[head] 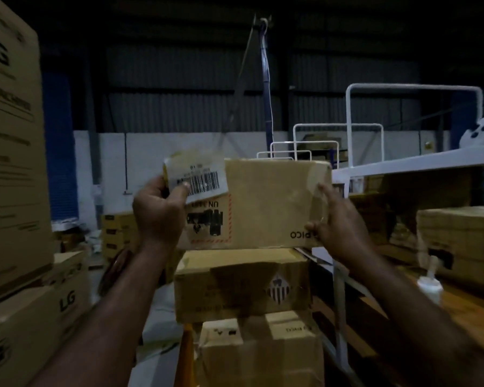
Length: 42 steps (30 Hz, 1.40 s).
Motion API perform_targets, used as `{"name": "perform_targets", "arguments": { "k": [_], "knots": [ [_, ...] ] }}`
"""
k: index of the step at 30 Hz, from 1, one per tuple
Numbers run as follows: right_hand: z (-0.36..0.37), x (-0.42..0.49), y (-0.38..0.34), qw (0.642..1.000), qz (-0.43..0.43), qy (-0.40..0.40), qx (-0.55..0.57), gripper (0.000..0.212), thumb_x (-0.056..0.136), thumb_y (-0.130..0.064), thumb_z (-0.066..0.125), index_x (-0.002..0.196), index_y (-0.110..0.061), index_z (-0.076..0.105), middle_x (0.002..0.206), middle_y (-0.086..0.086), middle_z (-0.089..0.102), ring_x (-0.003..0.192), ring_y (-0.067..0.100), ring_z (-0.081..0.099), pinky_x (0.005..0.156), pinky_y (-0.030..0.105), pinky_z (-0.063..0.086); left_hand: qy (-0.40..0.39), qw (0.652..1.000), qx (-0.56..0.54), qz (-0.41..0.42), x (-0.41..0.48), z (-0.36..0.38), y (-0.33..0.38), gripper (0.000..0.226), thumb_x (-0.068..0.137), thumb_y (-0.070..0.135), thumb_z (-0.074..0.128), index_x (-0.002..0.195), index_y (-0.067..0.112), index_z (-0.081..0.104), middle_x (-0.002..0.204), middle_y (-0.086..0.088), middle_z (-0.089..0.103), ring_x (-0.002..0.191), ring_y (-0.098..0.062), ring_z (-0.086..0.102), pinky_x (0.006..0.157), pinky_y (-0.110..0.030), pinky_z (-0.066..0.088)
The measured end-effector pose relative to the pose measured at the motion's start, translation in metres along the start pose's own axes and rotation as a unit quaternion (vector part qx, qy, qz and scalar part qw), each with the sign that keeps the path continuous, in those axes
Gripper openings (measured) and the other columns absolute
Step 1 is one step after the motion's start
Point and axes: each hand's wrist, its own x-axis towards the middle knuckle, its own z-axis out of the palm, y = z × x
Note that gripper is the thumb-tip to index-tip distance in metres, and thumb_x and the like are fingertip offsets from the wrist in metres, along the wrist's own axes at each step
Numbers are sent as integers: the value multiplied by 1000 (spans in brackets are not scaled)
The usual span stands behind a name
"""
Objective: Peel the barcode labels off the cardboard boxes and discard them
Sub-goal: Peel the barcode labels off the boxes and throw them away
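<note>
Left hand pinches the barcode label, peeled nearly clear of the top cardboard box. Right hand steadies it, fingers straight. Discarding not yet done.

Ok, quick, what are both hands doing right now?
Left hand: pinching the white barcode label.
Right hand: open, fingers straight against the brown cardboard box.

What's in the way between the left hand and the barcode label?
Nothing visible. The left hand pinches the label at the upper left corner of the box. No bin is in view.
</note>
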Motion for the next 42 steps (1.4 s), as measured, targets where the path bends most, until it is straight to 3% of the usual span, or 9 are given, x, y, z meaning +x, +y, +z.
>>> {"name": "perform_targets", "arguments": {
  "k": [4, 8, 16, 23, 27, 30, 36, 39, 42],
  "knots": [
    [33, 23, 19, 999, -2, -20, 30, 67, 91, -18, 63, 136, -51, 26, 131, 4, 39, 87, 12, 57, 66, 38, 58, -29, 999, 31, -31, 6, 9, -44, 14, 92, 5, 62, 104, 6, 68, 83, -1, 70, 78, -21, 72, 54, -24, 59],
    [53, 37, 29, 999, 13, -33, 37, 34, 103, -31, 39, 136, -38, 34, 119, -7, 41, 68, -5, 46, 53, 15, 34, -58, 993, 70, -69, 12, 14, -76, 9, 90, 6, 65, 98, 6, 70, 79, 0, 69, 77, -21, 72, 52, -22, 58],
    [90, 45, 64, 996, 19, -83, -29, 25, 101, -31, 42, 127, -30, 39, 103, -12, 43, 71, 5, 51, 50, 16, 39, -88, 975, 34, -200, 15, 24, -108, 5, 93, 13, 64, 89, 9, 67, 86, -13, 72, 78, -27, 71, 56, -33, 58],
    [121, 39, 80, 999, 9, -21, -31, 29, 98, -53, 21, 94, -41, 48, 103, 0, 54, 83, 18, 63, 64, 39, 56, -146, 956, 38, -253, 3, 31, -124, 11, 92, 11, 63, 101, 10, 69, 99, -12, 73, 93, -29, 70, 75, -43, 59],
    [123, 43, 80, 996, 32, -55, -57, 28, 99, -38, 37, 121, -27, 51, 119, 9, 54, 82, 9, 50, 70, 29, 44, -188, 949, 84, -237, -8, 31, -123, 9, 93, 11, 62, 100, 13, 68, 99, -9, 73, 93, -23, 70, 80, -42, 60],
    [125, 33, 66, 988, 15, -77, -131, 41, 94, -43, 52, 132, -29, 48, 133, 5, 46, 110, 20, 49, 86, 35, 46, -219, 939, 125, -234, -29, 23, -128, 11, 93, 13, 63, 102, 16, 68, 99, -3, 73, 91, -13, 70, 71, -25, 57],
    [133, -16, 15, 953, -8, -230, 196, 58, 85, -49, 67, 135, -25, 50, 116, -1, 60, 96, 10, 60, 73, 29, 56, -230, 927, 140, -261, -60, 0, -134, 24, 88, 9, 69, 111, 16, 66, 102, -4, 75, 95, -19, 72, 85, -44, 59],
    [141, -35, 9, 935, -9, -237, 265, 46, 86, -31, 71, 128, -22, 54, 111, -1, 63, 88, 6, 62, 64, 21, 55, -214, 928, 133, -274, -71, -13, -126, 29, 87, 9, 71, 113, 14, 58, 100, -6, 75, 90, -17, 74, 79, -39, 61],
    [150, -50, 7, 929, 7, -241, 281, 25, 90, -20, 66, 114, -24, 59, 103, -1, 66, 86, 9, 65, 67, 32, 60, -203, 925, 123, -298, -87, -39, -115, 22, 89, 8, 67, 109, 12, 59, 98, -9, 75, 89, -18, 74, 72, -33, 61]
  ]
}}
